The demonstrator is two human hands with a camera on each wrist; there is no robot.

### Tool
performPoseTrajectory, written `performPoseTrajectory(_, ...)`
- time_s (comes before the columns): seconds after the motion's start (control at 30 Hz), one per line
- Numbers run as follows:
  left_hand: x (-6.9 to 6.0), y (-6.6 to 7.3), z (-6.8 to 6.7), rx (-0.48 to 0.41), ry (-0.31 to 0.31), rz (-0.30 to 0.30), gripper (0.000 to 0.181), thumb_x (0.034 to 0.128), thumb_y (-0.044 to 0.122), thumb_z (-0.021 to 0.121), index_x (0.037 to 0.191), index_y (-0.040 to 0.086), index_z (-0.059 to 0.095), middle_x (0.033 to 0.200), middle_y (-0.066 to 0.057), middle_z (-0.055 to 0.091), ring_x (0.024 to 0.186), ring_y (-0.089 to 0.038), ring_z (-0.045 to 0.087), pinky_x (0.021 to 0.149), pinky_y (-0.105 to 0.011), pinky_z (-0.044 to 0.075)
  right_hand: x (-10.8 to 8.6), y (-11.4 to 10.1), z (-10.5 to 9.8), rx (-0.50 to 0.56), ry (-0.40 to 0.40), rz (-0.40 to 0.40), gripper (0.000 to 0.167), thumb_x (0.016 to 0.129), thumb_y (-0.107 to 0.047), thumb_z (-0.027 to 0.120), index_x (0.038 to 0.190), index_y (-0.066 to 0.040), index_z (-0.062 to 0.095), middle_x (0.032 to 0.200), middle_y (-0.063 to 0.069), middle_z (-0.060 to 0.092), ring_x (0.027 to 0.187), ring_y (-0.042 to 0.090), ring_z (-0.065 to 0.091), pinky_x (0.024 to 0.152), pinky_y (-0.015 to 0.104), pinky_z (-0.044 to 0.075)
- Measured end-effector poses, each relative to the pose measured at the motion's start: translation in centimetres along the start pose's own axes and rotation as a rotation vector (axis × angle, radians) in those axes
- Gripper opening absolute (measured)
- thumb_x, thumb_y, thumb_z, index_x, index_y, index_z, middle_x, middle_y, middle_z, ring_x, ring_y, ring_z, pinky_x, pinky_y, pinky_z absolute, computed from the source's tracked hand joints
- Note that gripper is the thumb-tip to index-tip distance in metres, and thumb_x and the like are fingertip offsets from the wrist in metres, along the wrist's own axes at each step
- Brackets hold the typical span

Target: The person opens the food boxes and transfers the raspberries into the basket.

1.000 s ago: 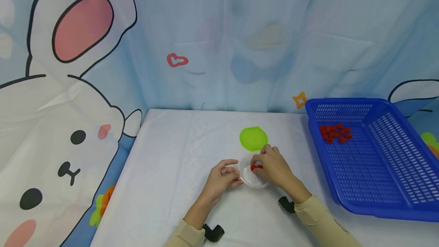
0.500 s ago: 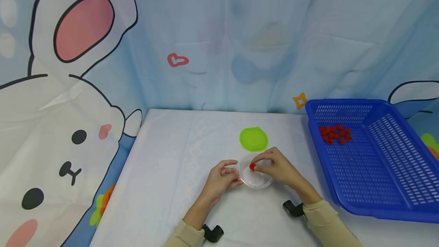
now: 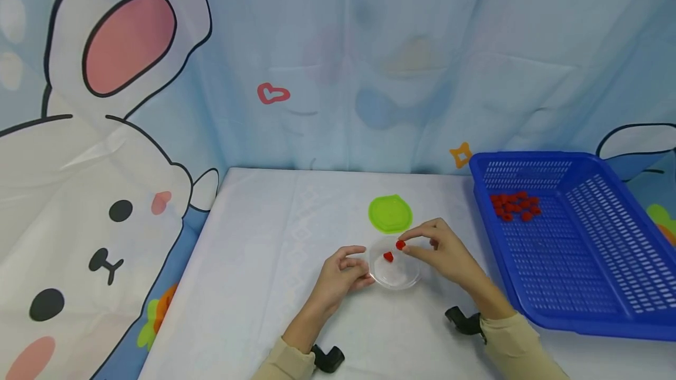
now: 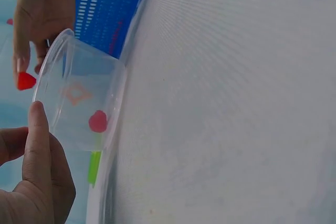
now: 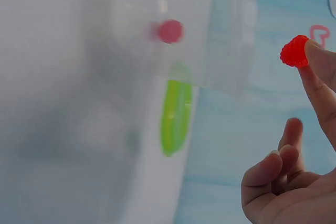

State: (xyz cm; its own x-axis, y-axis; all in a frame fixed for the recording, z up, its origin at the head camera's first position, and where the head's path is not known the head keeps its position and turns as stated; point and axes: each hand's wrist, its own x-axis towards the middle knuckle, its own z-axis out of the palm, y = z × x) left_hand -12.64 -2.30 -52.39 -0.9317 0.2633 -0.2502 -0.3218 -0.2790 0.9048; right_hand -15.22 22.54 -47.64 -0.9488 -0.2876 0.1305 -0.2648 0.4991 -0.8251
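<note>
A clear plastic tub [image 3: 395, 278] stands upright on the white-covered table, with one red raspberry [image 3: 388, 257] on its bottom. At the tub's left side my left hand [image 3: 342, 274] holds the wall near the rim; part of its fingers is hidden in the head view. My right hand [image 3: 442, 254] pinches a second red raspberry [image 5: 295, 52] between thumb and forefinger, above the tub's right rear rim. In the left wrist view, that raspberry [image 4: 26, 81] is just outside the rim, while the raspberry inside [image 4: 97, 121] shows through the wall.
A green lid [image 3: 391, 214] lies flat just behind the tub. To the right stands a blue perforated basket [image 3: 591, 268] with several red raspberries [image 3: 514, 205] in its far left corner. A printed cloth [image 3: 338, 75] hangs behind the table.
My right hand has risen out of the tub and moved right and back, with one raspberry pinched. The other raspberry is left in the tub. My left hand stays put.
</note>
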Motion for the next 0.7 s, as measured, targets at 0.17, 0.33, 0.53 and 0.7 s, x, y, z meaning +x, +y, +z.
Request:
performPoseTrajectory(0.17, 0.0, 0.0, 0.0, -0.007, 0.004, -0.002, 0.039, 0.0928, -0.006, 0.066, 0.131, -0.001, 0.058, 0.096, -0.013, 0.062, 0.082, -0.021, 0.066, 0.079, -0.036, 0.062, -0.8, -2.0, -2.5, -0.033, 0.056, 0.003, 0.017, 0.089, -0.019, 0.079, 0.107, -0.017, 0.077, 0.084, 0.005, 0.048, 0.075, 0.023, 0.044, 0.054, 0.026, 0.036)
performPoseTrajectory(0.33, 0.0, 0.0, 0.1, -0.010, 0.006, -0.005, 0.040, 0.0926, -0.006, 0.066, 0.131, -0.003, 0.057, 0.096, -0.013, 0.062, 0.083, -0.021, 0.066, 0.079, -0.036, 0.062, -1.5, -3.2, -6.0, -0.035, 0.103, 0.037, 0.019, 0.092, -0.023, 0.076, 0.111, -0.018, 0.075, 0.080, 0.007, 0.044, 0.068, 0.020, 0.041, 0.048, 0.030, 0.032)
performPoseTrajectory(0.53, 0.0, 0.0, 0.1, -0.003, 0.007, -0.014, 0.042, 0.0927, -0.006, 0.066, 0.134, -0.005, 0.055, 0.096, -0.013, 0.061, 0.082, -0.021, 0.066, 0.078, -0.036, 0.062, -1.7, -2.7, -11.7, -0.108, 0.178, 0.153, 0.031, 0.096, -0.034, 0.070, 0.119, -0.014, 0.071, 0.078, 0.011, 0.045, 0.067, 0.023, 0.039, 0.049, 0.034, 0.032)
performPoseTrajectory(0.7, 0.0, 0.1, 0.2, 0.000, 0.005, -0.013, 0.042, 0.0930, -0.006, 0.065, 0.134, -0.005, 0.054, 0.096, -0.013, 0.061, 0.082, -0.021, 0.066, 0.078, -0.035, 0.062, -1.2, 0.5, -16.2, -0.178, 0.232, 0.271, 0.049, 0.094, -0.049, 0.067, 0.126, -0.012, 0.065, 0.073, 0.010, 0.047, 0.058, 0.025, 0.036, 0.043, 0.038, 0.029)
